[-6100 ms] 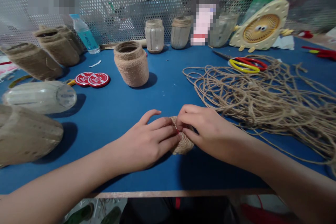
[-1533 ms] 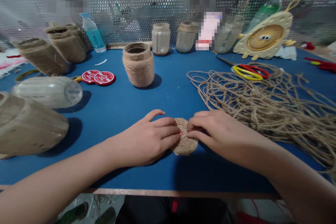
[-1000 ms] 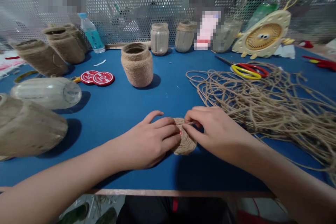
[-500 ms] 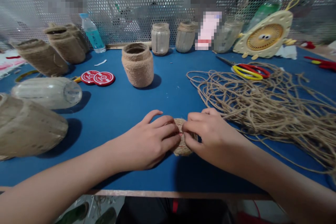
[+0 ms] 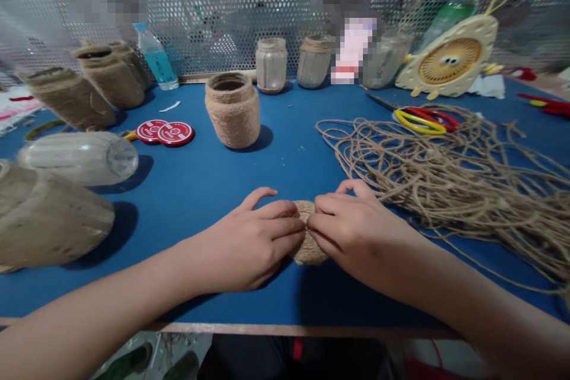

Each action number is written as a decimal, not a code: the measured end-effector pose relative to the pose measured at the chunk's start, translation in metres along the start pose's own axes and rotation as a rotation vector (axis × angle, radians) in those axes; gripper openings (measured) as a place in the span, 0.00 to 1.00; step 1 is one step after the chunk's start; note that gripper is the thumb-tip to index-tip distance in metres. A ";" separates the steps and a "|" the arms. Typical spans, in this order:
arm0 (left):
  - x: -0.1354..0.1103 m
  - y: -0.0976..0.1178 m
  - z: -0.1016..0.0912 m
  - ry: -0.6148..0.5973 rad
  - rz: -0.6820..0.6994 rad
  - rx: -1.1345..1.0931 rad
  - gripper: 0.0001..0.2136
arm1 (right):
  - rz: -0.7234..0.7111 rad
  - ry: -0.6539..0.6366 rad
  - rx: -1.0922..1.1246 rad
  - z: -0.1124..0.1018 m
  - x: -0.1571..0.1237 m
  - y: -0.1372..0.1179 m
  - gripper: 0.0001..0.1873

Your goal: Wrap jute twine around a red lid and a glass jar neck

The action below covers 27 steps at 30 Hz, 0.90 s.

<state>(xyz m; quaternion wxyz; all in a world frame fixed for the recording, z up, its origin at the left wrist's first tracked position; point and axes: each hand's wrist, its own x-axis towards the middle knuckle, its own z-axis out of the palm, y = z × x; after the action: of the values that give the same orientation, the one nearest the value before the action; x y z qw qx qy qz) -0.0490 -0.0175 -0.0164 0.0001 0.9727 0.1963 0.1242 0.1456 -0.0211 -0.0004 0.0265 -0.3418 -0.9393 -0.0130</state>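
A person's left hand (image 5: pixel 256 234) and right hand (image 5: pixel 356 228) meet over a coiled twine disc (image 5: pixel 307 254) lying near the front edge of a blue tabletop (image 5: pixel 249 309). The left hand's fingers lie side by side across the disc's left part, while the right hand's bunched fingers touch its middle and right; with the fingertips partly hidden, whether either hand pinches it cannot be told. A twine-wrapped jar (image 5: pixel 234 116) stands upright beyond the left hand, two red lids (image 5: pixel 171 132) overlapping to its left. Right of it, scissors (image 5: pixel 421 121) with red and yellow handles rest at the far side of a loose twine heap (image 5: pixel 445 178), near a yellow fan (image 5: pixel 447 62).
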 end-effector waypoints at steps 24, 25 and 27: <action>0.004 0.003 -0.004 -0.061 -0.111 -0.211 0.15 | 0.177 -0.026 0.067 -0.002 0.004 0.007 0.11; 0.004 0.003 -0.004 -0.060 -0.117 -0.215 0.15 | 0.164 -0.017 0.087 -0.002 0.003 0.007 0.11; 0.004 0.004 -0.005 -0.054 -0.134 -0.222 0.15 | 0.143 0.005 0.126 -0.001 0.003 0.005 0.12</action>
<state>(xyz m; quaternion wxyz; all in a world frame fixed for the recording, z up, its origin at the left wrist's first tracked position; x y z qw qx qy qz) -0.0449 -0.0197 -0.0101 0.1216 0.9543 0.2458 0.1186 0.1462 -0.0153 0.0013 0.0510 -0.4056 -0.9114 0.0471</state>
